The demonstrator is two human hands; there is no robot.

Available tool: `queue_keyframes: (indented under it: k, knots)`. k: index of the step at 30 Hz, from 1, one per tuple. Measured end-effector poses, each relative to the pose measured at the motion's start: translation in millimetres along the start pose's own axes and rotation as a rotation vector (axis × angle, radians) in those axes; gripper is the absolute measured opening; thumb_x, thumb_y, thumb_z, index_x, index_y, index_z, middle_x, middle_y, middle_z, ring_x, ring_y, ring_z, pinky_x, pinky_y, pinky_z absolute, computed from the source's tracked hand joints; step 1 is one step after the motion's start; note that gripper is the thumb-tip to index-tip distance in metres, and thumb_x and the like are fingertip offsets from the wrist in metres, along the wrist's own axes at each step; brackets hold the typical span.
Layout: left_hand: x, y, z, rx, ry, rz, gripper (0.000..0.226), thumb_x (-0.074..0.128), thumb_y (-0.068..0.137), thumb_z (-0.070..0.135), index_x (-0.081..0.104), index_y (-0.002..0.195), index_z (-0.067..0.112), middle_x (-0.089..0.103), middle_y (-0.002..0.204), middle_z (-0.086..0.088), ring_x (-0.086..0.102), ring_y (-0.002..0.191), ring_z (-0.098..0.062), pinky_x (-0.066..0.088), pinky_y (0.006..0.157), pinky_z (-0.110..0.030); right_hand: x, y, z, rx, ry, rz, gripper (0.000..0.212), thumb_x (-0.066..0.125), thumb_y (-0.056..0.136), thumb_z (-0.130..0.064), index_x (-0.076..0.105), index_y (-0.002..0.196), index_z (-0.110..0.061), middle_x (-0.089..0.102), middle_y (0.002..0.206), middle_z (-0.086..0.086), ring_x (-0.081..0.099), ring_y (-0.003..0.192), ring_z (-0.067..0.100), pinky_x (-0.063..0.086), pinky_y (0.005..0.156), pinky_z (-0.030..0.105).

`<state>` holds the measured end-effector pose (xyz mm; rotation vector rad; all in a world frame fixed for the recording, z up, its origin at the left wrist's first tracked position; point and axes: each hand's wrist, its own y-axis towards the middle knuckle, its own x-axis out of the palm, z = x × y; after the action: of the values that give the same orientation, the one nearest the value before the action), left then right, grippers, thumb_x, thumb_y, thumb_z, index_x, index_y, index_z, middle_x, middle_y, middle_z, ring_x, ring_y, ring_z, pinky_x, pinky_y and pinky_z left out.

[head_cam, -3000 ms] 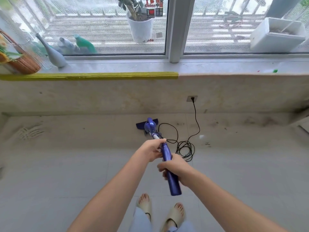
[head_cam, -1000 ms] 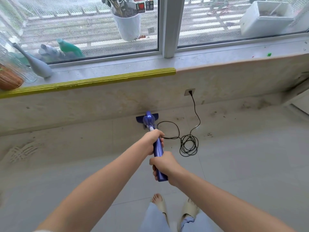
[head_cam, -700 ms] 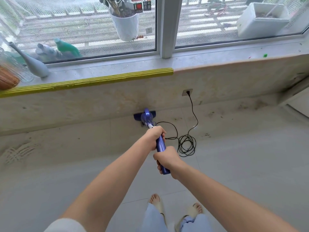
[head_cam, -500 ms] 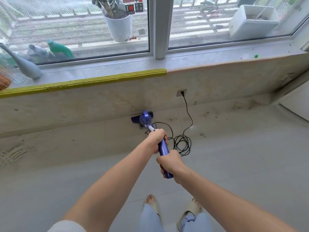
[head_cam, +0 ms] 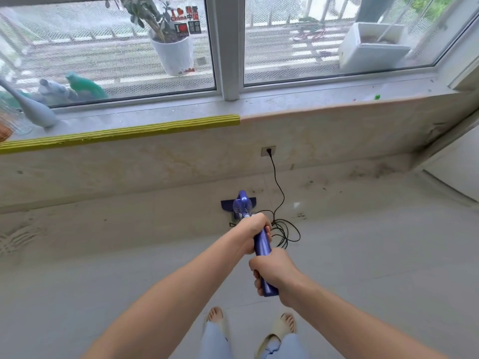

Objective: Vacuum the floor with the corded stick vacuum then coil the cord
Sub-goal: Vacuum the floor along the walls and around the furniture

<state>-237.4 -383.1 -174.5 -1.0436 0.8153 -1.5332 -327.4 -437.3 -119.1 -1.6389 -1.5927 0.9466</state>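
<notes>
Gripping the vacuum (head_cam: 262,244) with both hands, the person stands facing the windowsill. The left hand (head_cam: 252,233) is curled round the upper shaft, further forward; just behind it and to its right, the right hand (head_cam: 273,272) wraps the butt end of the handle. The vacuum's long axis runs straight away from the hands, down to its head (head_cam: 227,205) on the floor (head_cam: 375,255) by the wall, so the left hand is nearer the head. Right of the hands the cord (head_cam: 286,233) lies in a loose tangle, then rises to the socket (head_cam: 268,151). Any stroke rightward looks likely to meet that tangle; coiling is not yet begun.
</notes>
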Motion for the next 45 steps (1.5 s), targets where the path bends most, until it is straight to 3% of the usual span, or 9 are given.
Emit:
queue_keyframes:
  k: [7,11,15,22,29,33,45]
  knots:
    - [3.3,27.9,27.2,0.022,-0.009,0.011,0.020,0.050,0.089,0.005,0.041,0.073,0.013,0.042,0.045,0.004,0.038,0.034,-0.006,0.037,0.040,-0.016,-12.6,37.9,-20.9,-0.031,-0.046,-0.014,0.020,0.046,0.083,0.004,0.046,0.101,-0.004,0.048,0.068,0.009,0.047,0.048,0.016,0.042,0.042,0.024]
    - [5.5,46.5,45.0,0.055,0.003,0.017,0.015,0.053,0.089,0.009,0.043,0.078,0.012,0.046,0.045,0.004,0.043,0.035,-0.007,0.040,0.040,-0.016,-20.8,62.8,-33.3,-0.063,-0.068,-0.012,0.014,0.049,0.083,0.003,0.045,0.094,-0.005,0.048,0.067,0.009,0.047,0.047,0.017,0.040,0.040,0.022]
    - [17.4,56.9,45.6,0.099,0.002,0.033,0.010,0.053,0.090,0.010,0.043,0.090,0.011,0.047,0.056,0.000,0.045,0.045,-0.010,0.042,0.045,-0.020,-34.9,74.9,-31.9,-0.072,-0.106,0.003,0.018,0.049,0.082,0.001,0.045,0.100,-0.004,0.050,0.068,0.009,0.049,0.048,0.017,0.042,0.041,0.022]
    - [28.8,54.4,18.9,0.055,-0.046,0.033,0.011,0.046,0.088,0.004,0.043,0.080,0.011,0.042,0.049,0.002,0.038,0.037,-0.009,0.037,0.040,-0.016,-46.6,51.0,-14.3,-0.031,-0.155,-0.018,0.019,0.050,0.083,0.001,0.046,0.100,-0.005,0.051,0.067,0.009,0.050,0.046,0.017,0.042,0.041,0.022]
    - [21.9,52.9,43.2,0.043,-0.067,0.013,0.017,0.045,0.086,0.003,0.038,0.073,0.012,0.040,0.045,0.002,0.038,0.032,-0.009,0.036,0.037,-0.012,-37.3,65.4,-35.3,-0.029,-0.127,-0.021,0.014,0.049,0.083,0.002,0.046,0.096,-0.003,0.049,0.066,0.010,0.047,0.044,0.017,0.041,0.041,0.022]
    - [21.6,60.0,45.6,0.072,-0.049,0.055,0.008,0.048,0.087,0.005,0.042,0.085,0.010,0.043,0.048,0.001,0.040,0.037,-0.010,0.037,0.039,-0.014,-37.1,76.5,-35.5,-0.037,-0.150,-0.010,0.020,0.049,0.083,0.000,0.047,0.102,-0.003,0.051,0.068,0.010,0.050,0.046,0.017,0.043,0.041,0.022]
    - [26.9,59.0,36.9,0.052,-0.010,0.042,0.009,0.046,0.089,0.004,0.044,0.082,0.010,0.045,0.056,0.000,0.041,0.046,-0.011,0.040,0.046,-0.021,-46.6,69.1,-27.8,-0.019,-0.153,-0.034,0.025,0.051,0.083,0.000,0.047,0.107,-0.004,0.052,0.067,0.009,0.050,0.047,0.017,0.044,0.043,0.024]
